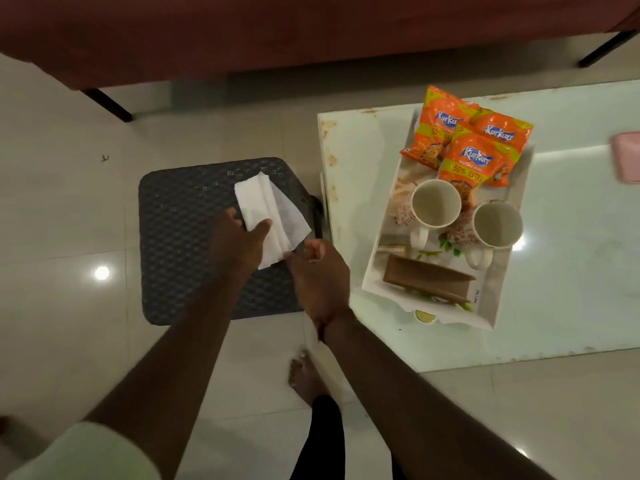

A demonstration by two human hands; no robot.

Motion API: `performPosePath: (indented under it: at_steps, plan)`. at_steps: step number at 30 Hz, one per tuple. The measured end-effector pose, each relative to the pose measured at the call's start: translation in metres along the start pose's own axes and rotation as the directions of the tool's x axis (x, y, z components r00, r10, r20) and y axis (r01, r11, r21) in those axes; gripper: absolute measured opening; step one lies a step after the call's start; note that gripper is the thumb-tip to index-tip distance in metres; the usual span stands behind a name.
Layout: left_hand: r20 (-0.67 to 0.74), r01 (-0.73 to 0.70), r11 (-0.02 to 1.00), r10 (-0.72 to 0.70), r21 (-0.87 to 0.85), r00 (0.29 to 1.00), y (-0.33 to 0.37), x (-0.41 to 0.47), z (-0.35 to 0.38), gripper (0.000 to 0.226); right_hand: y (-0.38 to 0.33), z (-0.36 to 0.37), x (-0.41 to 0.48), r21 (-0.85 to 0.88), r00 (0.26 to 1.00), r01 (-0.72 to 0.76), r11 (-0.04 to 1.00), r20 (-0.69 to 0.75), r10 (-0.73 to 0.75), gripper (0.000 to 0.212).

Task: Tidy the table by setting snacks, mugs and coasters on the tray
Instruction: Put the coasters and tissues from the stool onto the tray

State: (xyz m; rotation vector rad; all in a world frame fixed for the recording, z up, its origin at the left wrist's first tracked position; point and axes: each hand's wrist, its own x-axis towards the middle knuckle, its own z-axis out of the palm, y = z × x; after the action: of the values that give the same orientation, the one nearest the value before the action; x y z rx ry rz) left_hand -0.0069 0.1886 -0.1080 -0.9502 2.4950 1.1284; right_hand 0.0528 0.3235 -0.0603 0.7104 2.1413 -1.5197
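- Head view: left hand (239, 237) clamps a white tissue (268, 216) over the dark stool (183, 244)
- Right hand (317, 271) pinches its corner
- Snacks (467, 143), mugs (467, 216) sit on the tray (377, 271)

Dim, warm indoor light. Overhead lamps glare as white spots on the floor (101, 273) and the tabletop (518, 243). Edges bend and blur slightly.

White tissue (266, 209) above dark woven stool (183, 244). Maroon sofa (277, 32) across top, black legs on pale tiled floor (62, 209). Pink object (627, 157) at right edge, cut off by frame.
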Motion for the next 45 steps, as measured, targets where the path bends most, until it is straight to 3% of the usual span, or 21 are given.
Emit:
performPosePath:
  at_steps: [3, 5, 11, 17, 19, 21, 25, 28, 31, 35, 38, 40, 44, 45]
  plan:
    - [-0.064, -0.088, 0.957, 0.110, 0.275, 0.992, 0.002, 0.008, 0.010, 0.074, -0.002, 0.029, 0.024, -0.037, 0.997, -0.074, 0.997, -0.012, 0.074, 0.038]
    - [-0.083, -0.102, 0.943, 0.135, 0.318, 0.987, 0.005, 0.013, 0.014, 0.075, 0.000, 0.040, 0.037, -0.108, 0.992, -0.120, 0.987, -0.038, 0.116, 0.056]
    - [-0.029, -0.067, 0.998, 0.067, 0.019, 0.997, 0.005, 0.026, 0.014, 0.066, 0.012, 0.048, 0.052, -0.178, 0.987, -0.078, 0.981, -0.150, 0.051, 0.044]
    - [0.040, -0.050, 0.998, 0.049, 0.029, 0.998, 0.005, 0.030, 0.007, 0.057, 0.016, 0.058, 0.051, -0.299, 0.983, 0.014, 0.954, -0.170, -0.067, 0.021]
    - [0.155, 0.023, 0.993, -0.004, -0.118, 0.988, 0.008, 0.026, 0.001, 0.053, 0.014, 0.054, 0.045, -0.242, 0.987, 0.014, 0.970, -0.151, -0.052, 0.018]
    - [0.286, 0.111, 0.945, -0.020, -0.307, 0.958, 0.010, 0.015, -0.008, 0.046, 0.013, 0.040, 0.033, -0.077, 0.991, 0.003, 0.997, -0.131, -0.013, 0.014]
    - [0.384, 0.108, 0.878, 0.092, -0.467, 0.919, 0.011, -0.023, -0.021, 0.033, 0.029, -0.015, -0.004, 0.033, 0.985, 0.054, 0.998, -0.169, -0.047, 0.018]
    - [0.420, -0.023, 0.898, 0.229, -0.440, 0.878, 0.017, -0.059, -0.016, 0.032, 0.055, -0.071, -0.034, -0.003, 0.963, 0.078, 0.997, -0.258, -0.076, 0.018]
    - [0.525, -0.172, 0.895, 0.388, -0.412, 0.758, 0.026, -0.092, 0.002, 0.034, 0.076, -0.131, -0.054, -0.153, 0.932, 0.151, 0.977, -0.307, -0.192, 0.034]
    - [0.582, -0.360, 0.888, 0.460, -0.288, 0.670, 0.040, -0.118, 0.045, 0.029, 0.093, -0.196, -0.051, -0.356, 0.853, 0.282, 0.891, -0.331, -0.403, 0.035]
    - [0.609, -0.402, 0.870, 0.489, -0.285, 0.625, 0.054, -0.121, 0.076, 0.029, 0.102, -0.228, -0.035, -0.412, 0.811, 0.358, 0.838, -0.308, -0.497, 0.028]
    - [0.597, -0.436, 0.848, 0.524, -0.302, 0.607, 0.061, -0.118, 0.089, 0.033, 0.106, -0.241, -0.023, -0.419, 0.803, 0.384, 0.823, -0.288, -0.521, 0.027]
    - [0.523, -0.534, 0.814, 0.565, -0.228, 0.638, 0.073, -0.112, 0.104, 0.035, 0.112, -0.251, -0.007, -0.460, 0.817, 0.359, 0.812, -0.267, -0.512, 0.022]
    - [0.514, -0.548, 0.807, 0.573, -0.219, 0.638, 0.076, -0.112, 0.107, 0.045, 0.113, -0.252, -0.004, -0.468, 0.820, 0.353, 0.810, -0.261, -0.509, 0.025]
